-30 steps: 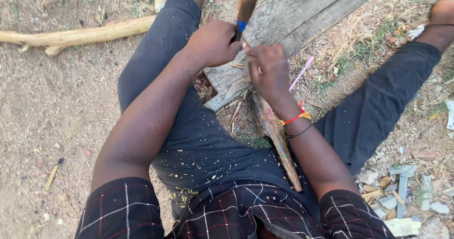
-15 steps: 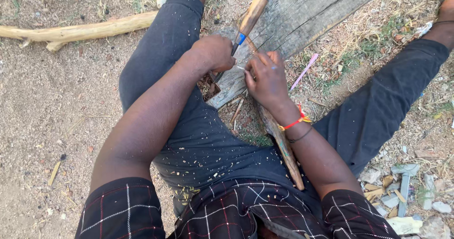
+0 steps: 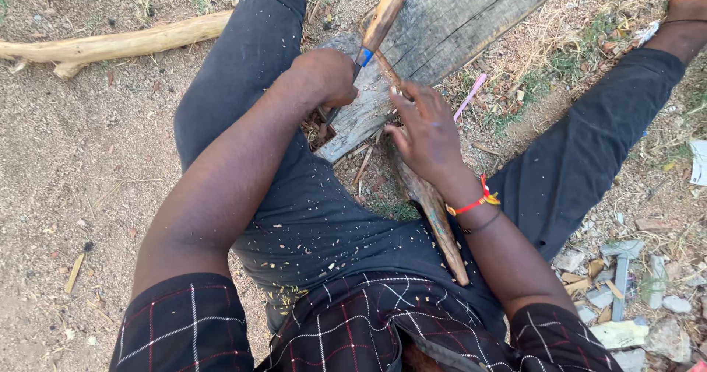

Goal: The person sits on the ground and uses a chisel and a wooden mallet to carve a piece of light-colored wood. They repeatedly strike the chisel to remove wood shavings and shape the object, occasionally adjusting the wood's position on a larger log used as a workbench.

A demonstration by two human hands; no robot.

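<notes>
Left hand (image 3: 324, 77) grip on chisel (image 3: 379, 22), handle pointing up-right.

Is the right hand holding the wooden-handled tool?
No, the left hand grips the wooden-handled tool, while the right hand presses a stick against the plank.
</notes>
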